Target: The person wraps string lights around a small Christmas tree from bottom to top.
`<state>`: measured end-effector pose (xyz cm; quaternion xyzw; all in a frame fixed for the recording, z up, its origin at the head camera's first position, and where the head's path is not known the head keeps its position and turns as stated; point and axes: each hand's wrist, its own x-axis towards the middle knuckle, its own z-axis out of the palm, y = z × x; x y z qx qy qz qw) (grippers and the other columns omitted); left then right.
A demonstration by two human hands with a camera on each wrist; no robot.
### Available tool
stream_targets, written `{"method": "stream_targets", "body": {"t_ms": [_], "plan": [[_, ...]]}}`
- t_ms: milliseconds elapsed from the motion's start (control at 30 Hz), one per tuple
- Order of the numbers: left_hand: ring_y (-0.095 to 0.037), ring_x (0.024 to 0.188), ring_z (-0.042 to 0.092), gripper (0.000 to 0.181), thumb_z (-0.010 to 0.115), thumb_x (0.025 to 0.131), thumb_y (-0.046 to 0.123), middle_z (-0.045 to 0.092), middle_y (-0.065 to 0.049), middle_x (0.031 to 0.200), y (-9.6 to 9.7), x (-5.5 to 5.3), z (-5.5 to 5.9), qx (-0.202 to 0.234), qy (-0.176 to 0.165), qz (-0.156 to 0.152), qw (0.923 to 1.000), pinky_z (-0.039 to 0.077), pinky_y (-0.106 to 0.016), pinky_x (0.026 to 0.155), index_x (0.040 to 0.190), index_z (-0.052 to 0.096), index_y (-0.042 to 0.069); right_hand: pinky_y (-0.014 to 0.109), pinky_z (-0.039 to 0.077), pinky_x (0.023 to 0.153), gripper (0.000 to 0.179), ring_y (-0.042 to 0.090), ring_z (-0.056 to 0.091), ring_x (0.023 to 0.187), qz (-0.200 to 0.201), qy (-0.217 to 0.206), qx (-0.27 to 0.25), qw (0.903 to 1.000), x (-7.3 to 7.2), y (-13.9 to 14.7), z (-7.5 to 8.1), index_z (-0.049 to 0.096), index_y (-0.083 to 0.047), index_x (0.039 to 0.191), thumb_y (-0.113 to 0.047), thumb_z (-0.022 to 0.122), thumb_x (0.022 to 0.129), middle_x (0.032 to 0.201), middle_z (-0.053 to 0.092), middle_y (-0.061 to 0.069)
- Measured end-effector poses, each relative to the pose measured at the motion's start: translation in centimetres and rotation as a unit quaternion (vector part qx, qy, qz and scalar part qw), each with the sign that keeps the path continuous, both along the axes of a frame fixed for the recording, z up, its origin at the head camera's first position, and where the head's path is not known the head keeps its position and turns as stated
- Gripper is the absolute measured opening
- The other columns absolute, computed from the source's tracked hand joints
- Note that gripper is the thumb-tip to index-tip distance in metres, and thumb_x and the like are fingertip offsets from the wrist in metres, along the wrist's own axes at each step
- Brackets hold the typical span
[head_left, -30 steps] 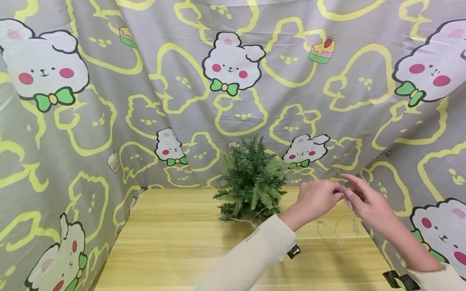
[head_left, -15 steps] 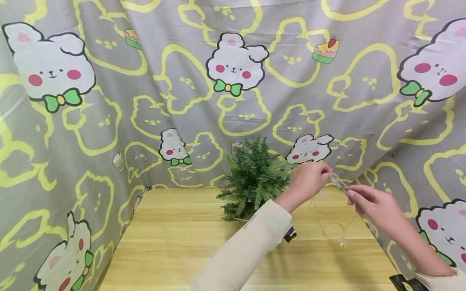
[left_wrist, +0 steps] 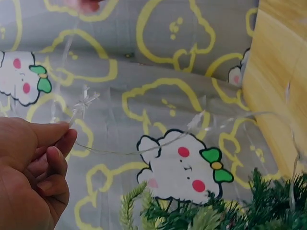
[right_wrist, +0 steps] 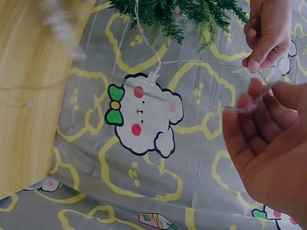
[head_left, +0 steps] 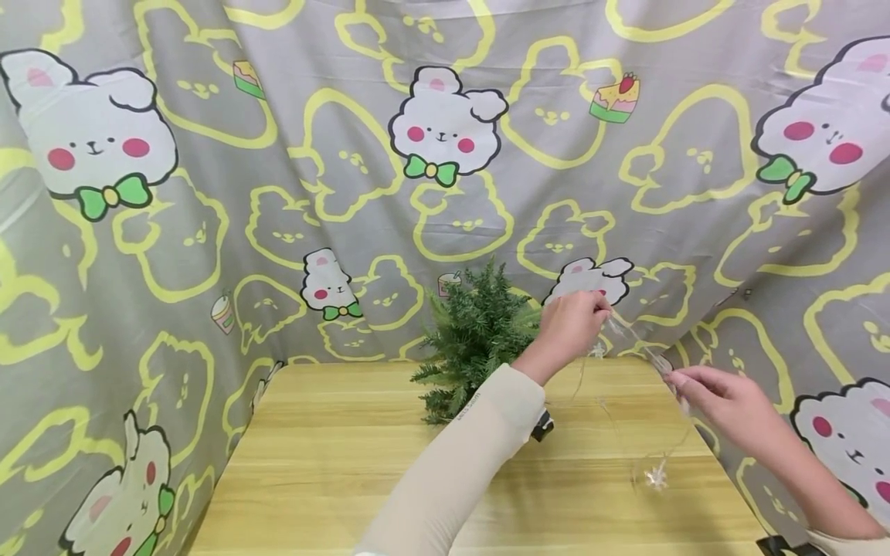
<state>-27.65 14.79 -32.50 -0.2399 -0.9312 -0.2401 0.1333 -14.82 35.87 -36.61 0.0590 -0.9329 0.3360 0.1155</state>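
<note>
A thin, clear string of snowflake lights stretches between both hands at the right of the head view. My left hand (head_left: pixel 572 323) pinches it near the tree's right side, thumb against index finger. A snowflake (left_wrist: pixel 85 101) stands just beyond those fingertips in the left wrist view. Lower and to the right, my right hand (head_left: pixel 726 401) holds another part of the strand between thumb and fingers. From there a loop hangs over the table with a clear snowflake (head_left: pixel 656 477) on it. The small green artificial tree (head_left: pixel 473 340) stands behind my left forearm, its base hidden by the sleeve.
The wooden table (head_left: pixel 334 455) reaches back to a grey curtain (head_left: pixel 375 208) printed with rabbits, which also hangs on both sides. A black object (head_left: pixel 542 425) shows beside the left sleeve, and another (head_left: pixel 775 545) by the right sleeve.
My hands began close together and have drawn apart, the left moving up and left toward the tree. The light string now spans the gap, and the hanging snowflake shows more clearly.
</note>
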Motion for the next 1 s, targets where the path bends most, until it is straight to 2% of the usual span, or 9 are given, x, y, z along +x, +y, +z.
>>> {"method": "stream_targets", "body": {"t_ms": [133, 267, 333, 400, 467, 533, 767, 867, 1000], "plan": [[0.003, 0.075, 0.060, 0.015, 0.060, 0.102, 0.038, 0.071, 0.026, 0.095, -0.1, -0.9, 0.5, 0.002, 0.008, 0.001, 1.0000, 0.042, -0.018, 0.061, 0.101, 0.075, 0.038, 0.022, 0.045, 0.057, 0.031, -0.002, 0.054, 0.072, 0.005, 0.002, -0.009, 0.9999, 0.3, 0.1, 0.1, 0.070, -0.002, 0.120, -0.026, 0.054, 0.106, 0.089, 0.067, -0.019], [0.001, 0.096, 0.066, 0.014, 0.062, 0.101, 0.035, 0.072, 0.024, 0.100, -0.3, -1.7, 1.2, 0.017, 0.007, -0.012, 0.9998, 0.047, -0.017, 0.071, 0.102, 0.076, 0.034, 0.027, 0.043, 0.055, 0.030, 0.010, 0.052, 0.067, 0.004, -0.008, -0.026, 0.9996, 0.5, -0.2, 0.0, 0.068, -0.002, 0.120, -0.026, 0.056, 0.105, 0.081, 0.063, -0.006], [0.001, 0.095, 0.066, 0.015, 0.063, 0.101, 0.034, 0.072, 0.021, 0.102, -0.4, -2.1, 1.5, 0.029, 0.001, -0.021, 0.9994, 0.046, -0.016, 0.070, 0.103, 0.077, 0.032, 0.027, 0.045, 0.055, 0.028, 0.012, 0.053, 0.067, 0.006, -0.007, -0.032, 0.9995, 0.6, -0.3, -0.1, 0.067, -0.002, 0.118, -0.024, 0.057, 0.105, 0.078, 0.061, -0.003], [0.001, 0.086, 0.065, 0.015, 0.063, 0.101, 0.032, 0.072, 0.020, 0.101, -0.6, -2.5, 1.8, 0.040, -0.012, -0.027, 0.9988, 0.044, -0.015, 0.065, 0.102, 0.078, 0.031, 0.027, 0.045, 0.055, 0.027, 0.012, 0.054, 0.066, 0.006, -0.009, -0.033, 0.9994, 0.6, -0.5, -0.2, 0.068, -0.003, 0.116, -0.024, 0.058, 0.104, 0.076, 0.061, -0.003], [-0.001, 0.068, 0.057, 0.015, 0.063, 0.101, 0.029, 0.072, 0.017, 0.099, -0.8, -3.0, 1.9, 0.055, -0.028, -0.037, 0.9974, 0.041, -0.016, 0.059, 0.102, 0.078, 0.027, 0.027, 0.046, 0.055, 0.026, 0.012, 0.055, 0.065, 0.004, -0.015, -0.037, 0.9992, 0.6, -0.7, -0.3, 0.068, -0.004, 0.113, -0.026, 0.057, 0.105, 0.076, 0.062, -0.003], [-0.002, 0.065, 0.054, 0.015, 0.063, 0.101, 0.025, 0.073, 0.015, 0.097, -1.1, -3.4, 2.0, 0.073, -0.042, -0.044, 0.9955, 0.041, -0.016, 0.058, 0.102, 0.078, 0.023, 0.027, 0.046, 0.055, 0.027, 0.012, 0.057, 0.065, 0.000, -0.020, -0.039, 0.9990, 0.7, -1.0, -0.3, 0.069, -0.004, 0.111, -0.028, 0.057, 0.104, 0.077, 0.063, -0.003], [-0.001, 0.081, 0.062, 0.014, 0.064, 0.100, 0.020, 0.074, 0.009, 0.101, -1.6, -4.5, 2.4, 0.116, -0.065, -0.043, 0.9902, 0.048, -0.015, 0.070, 0.106, 0.076, 0.016, 0.026, 0.051, 0.059, 0.028, 0.014, 0.062, 0.068, 0.003, -0.030, -0.058, 0.9979, 1.1, -1.9, -0.2, 0.069, -0.005, 0.107, -0.031, 0.058, 0.104, 0.077, 0.065, 0.001], [-0.003, 0.077, 0.063, 0.014, 0.064, 0.101, 0.018, 0.074, 0.007, 0.102, -1.9, -5.1, 2.9, 0.137, -0.075, -0.038, 0.9870, 0.049, -0.017, 0.067, 0.107, 0.076, 0.014, 0.025, 0.054, 0.062, 0.029, 0.013, 0.065, 0.070, -0.003, -0.038, -0.062, 0.9973, 1.4, -2.3, -0.2, 0.070, -0.006, 0.107, -0.032, 0.059, 0.103, 0.078, 0.066, 0.000], [-0.007, 0.079, 0.064, 0.012, 0.064, 0.100, 0.016, 0.074, 0.004, 0.101, -2.5, -6.1, 3.5, 0.141, -0.064, -0.034, 0.9874, 0.050, -0.018, 0.068, 0.105, 0.075, 0.013, 0.026, 0.058, 0.067, 0.032, 0.010, 0.068, 0.074, -0.011, -0.058, -0.076, 0.9953, 1.7, -3.0, -0.1, 0.070, -0.005, 0.113, -0.034, 0.061, 0.102, 0.081, 0.068, 0.000]]}}
